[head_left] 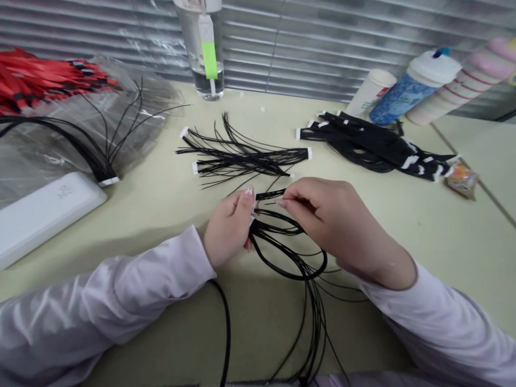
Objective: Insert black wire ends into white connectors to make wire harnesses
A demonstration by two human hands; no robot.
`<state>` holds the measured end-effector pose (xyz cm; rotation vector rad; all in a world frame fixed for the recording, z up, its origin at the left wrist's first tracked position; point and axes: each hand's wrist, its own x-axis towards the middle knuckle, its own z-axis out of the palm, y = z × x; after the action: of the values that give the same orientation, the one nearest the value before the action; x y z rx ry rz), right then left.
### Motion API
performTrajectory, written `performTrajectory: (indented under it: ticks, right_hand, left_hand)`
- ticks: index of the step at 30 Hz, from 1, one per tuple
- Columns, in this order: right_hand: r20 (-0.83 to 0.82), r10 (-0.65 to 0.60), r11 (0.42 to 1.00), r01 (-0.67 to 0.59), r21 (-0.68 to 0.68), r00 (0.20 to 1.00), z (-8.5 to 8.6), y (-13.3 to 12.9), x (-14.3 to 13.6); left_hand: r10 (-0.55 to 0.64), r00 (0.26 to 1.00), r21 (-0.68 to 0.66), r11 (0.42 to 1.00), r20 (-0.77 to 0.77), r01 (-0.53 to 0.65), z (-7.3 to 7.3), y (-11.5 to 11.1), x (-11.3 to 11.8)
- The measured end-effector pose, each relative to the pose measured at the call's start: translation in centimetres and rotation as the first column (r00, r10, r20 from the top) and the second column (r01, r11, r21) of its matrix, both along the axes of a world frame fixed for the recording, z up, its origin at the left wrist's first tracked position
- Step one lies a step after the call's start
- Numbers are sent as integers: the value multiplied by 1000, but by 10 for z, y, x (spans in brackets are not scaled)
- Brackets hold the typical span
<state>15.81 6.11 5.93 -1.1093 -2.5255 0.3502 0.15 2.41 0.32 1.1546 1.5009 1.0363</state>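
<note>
My left hand (230, 228) is closed around the white connector end of a black wire harness (288, 271). The connector itself is mostly hidden by the thumb and fingers. Facing it, my right hand (328, 217) pinches a thin black wire (271, 203), its tip pointing left toward the connector. Loops of the harness hang between both hands, and loose strands run down to the table's front edge. Just beyond the hands lies a loose group of black wires with white connectors (245, 156), crossed over one another.
At the back right is a pile of bundled black harnesses (363, 141), near a paper cup (371, 92) and a blue cup (413, 86). A water bottle (207, 59) stands against the blinds. To the left are a white box-shaped device (48, 215), a plastic bag (137, 107) and red wires (44, 78).
</note>
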Motion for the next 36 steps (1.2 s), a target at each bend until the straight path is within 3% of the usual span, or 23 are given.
performTrajectory:
  ticks: [22,25,30,32,36]
  right_hand:
    - [127,85,993,-94,68,988,-15,1,-9]
    - [165,82,993,-94,65,983,-6,5,-1]
    - [290,-73,967,-4,255,954,22,-5,15]
    - [372,-46,983,-24,181,927,28,-11,17]
    - [496,174,978,-92,-187,850,23,-15,10]
  left_hand:
    - [-105,994,55,993,2,105,-2,-1,-2]
    - [-71,997,28,997,25,70,-2,0,-1]
    - [66,995,-10,998,77,-65,-6,4,1]
    - [84,993,-15,996,77,-83,-6,5,1]
    - [71,997,-16,997,42,-70,-3,5,0]
